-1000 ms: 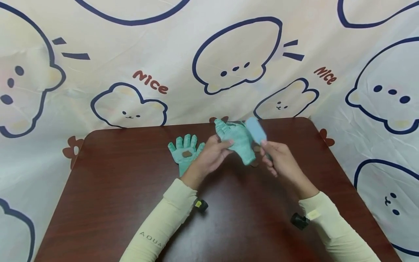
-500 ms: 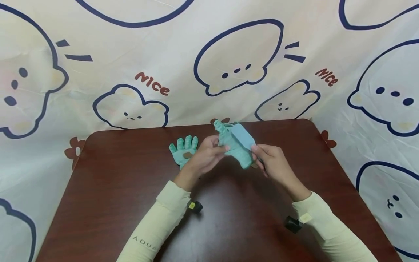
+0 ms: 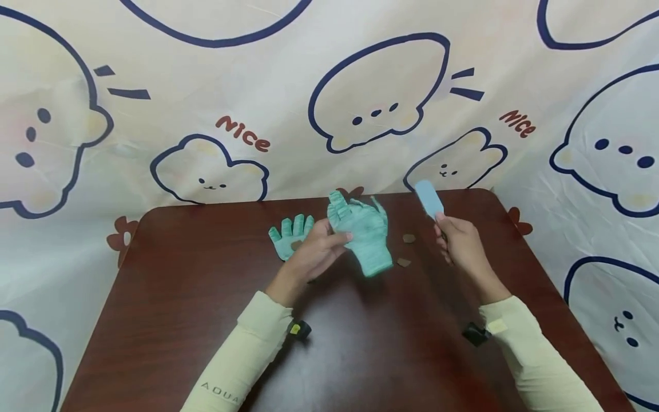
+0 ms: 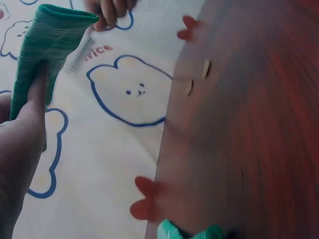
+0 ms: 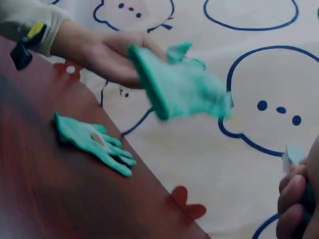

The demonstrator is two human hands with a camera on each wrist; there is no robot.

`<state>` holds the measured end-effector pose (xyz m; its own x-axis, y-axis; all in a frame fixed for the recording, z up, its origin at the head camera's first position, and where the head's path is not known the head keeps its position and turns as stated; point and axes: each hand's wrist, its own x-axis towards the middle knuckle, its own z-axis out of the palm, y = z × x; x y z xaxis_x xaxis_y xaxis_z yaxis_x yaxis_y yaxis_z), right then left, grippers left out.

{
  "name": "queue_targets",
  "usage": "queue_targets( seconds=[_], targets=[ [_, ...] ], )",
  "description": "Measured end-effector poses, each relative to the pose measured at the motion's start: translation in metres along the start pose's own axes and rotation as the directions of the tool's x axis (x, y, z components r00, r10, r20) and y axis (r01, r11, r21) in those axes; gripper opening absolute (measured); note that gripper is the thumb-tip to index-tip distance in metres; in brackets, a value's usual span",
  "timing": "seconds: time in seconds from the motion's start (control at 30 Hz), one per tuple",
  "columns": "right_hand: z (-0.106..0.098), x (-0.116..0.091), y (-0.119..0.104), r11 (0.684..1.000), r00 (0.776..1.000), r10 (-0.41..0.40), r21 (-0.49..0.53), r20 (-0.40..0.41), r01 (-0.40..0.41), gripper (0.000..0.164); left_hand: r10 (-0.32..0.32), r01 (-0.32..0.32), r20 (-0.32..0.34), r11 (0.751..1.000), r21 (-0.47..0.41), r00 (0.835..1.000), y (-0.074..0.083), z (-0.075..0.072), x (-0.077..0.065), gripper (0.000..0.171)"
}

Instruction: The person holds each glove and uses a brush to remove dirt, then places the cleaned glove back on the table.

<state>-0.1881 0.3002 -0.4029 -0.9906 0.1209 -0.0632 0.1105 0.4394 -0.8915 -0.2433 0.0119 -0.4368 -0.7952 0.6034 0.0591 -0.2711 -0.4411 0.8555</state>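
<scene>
Across the whole scene: dark red-brown table (image 3: 206, 320), rounded corners, backed on the far and right sides by a cream cartoon-bear cloth (image 3: 154, 86) with navy outlines and "Nice" lettering.

Above table's far middle: green knit glove (image 3: 362, 232), held up off the surface, fingers pointing away, cuff hanging toward the person. Left hand (image 3: 316, 252) pinches it along its left edge, thumb on the near face, fingers curled behind. Left wrist view shows the thumb pressed against the ribbed cuff.

Second green glove (image 3: 289, 234) lies flat on the table just left of the left hand, fingers spread, a small brown patch on its palm.

Right hand (image 3: 460, 243) sits well apart to the right of the held glove, fingers curled round the handle of a pale blue brush (image 3: 428, 199) whose head tilts up and away.

Two small brown scraps (image 3: 407, 250) on the table between held glove and right hand.
</scene>
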Motion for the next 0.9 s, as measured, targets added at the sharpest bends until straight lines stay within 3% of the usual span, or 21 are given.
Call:
queue_targets(
  seconds=[0.1, 0.2, 0.37, 0.63, 0.9],
  targets=[
    [0.002, -0.009, -0.006, 0.997, 0.997, -0.027, 0.073, 0.068, 0.022, 0.056, -0.017, 0.015, -0.049, 0.999, -0.044, 0.999, 0.003, 0.001, 0.001, 0.05],
    [0.018, -0.019, -0.018, 0.993, 0.989, -0.059, 0.107, 0.136, 0.044, 0.057, -0.038, 0.032, -0.059, 0.994, -0.104, 0.998, 0.002, 0.005, 0.006, 0.048],
    [0.044, -0.03, -0.029, 0.994, 0.976, -0.106, 0.028, 0.192, 0.103, 0.06, -0.048, 0.045, -0.029, 0.993, -0.11, 0.998, 0.002, 0.014, 0.011, 0.046],
    [0.05, -0.029, -0.025, 0.953, 0.966, -0.257, -0.155, 0.031, 0.259, 0.051, 0.008, -0.01, -0.028, 0.996, -0.093, 1.0, 0.002, 0.017, 0.008, 0.049],
    [0.04, -0.019, -0.014, 0.961, 0.975, -0.22, -0.171, 0.01, 0.219, 0.057, 0.009, -0.011, -0.019, 0.996, -0.087, 1.0, -0.004, 0.015, 0.006, 0.049]
  ],
)
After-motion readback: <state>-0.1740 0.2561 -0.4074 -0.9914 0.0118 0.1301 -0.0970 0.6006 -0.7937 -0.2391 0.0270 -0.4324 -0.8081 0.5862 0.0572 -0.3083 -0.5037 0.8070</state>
